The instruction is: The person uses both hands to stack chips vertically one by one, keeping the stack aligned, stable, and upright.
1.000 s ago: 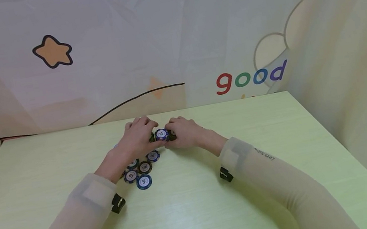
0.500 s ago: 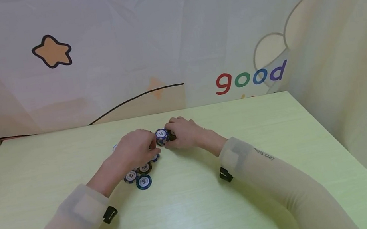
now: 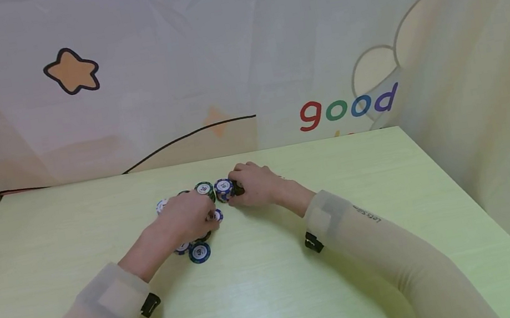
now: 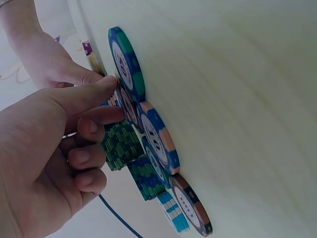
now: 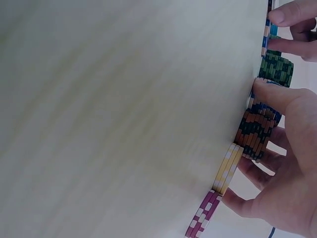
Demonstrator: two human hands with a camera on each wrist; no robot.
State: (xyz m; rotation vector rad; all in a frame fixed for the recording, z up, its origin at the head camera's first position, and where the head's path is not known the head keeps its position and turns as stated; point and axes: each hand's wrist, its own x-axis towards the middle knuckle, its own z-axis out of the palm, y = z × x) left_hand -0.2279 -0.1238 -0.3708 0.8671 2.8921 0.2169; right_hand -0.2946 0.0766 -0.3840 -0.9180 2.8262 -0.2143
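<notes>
My left hand (image 3: 189, 219) is at the loose poker chips, thumb and forefinger extended and apart by a blue chip (image 3: 218, 216); the other fingers are bent. Whether they touch its rim is hard to tell. Nearby lie a blue-green chip (image 4: 126, 64) and a blue-and-peach chip (image 4: 158, 139). My right hand (image 3: 256, 184) holds the blue stack (image 3: 224, 187) and brown stack (image 5: 255, 134), thumb against the blue one and fingers behind the brown one. A green stack (image 3: 204, 189) stands left of the blue stack.
Past the brown stack stand short stacks of yellow chips (image 5: 228, 168) and purple chips (image 5: 203, 213). A white-and-blue chip (image 3: 161, 205) shows behind my left hand. The pale table (image 3: 277, 290) ends at a printed cloth backdrop (image 3: 199, 67).
My left hand has left the stacks and moved back toward me, down to the loose chips, uncovering the green stack. The right hand has stayed in place.
</notes>
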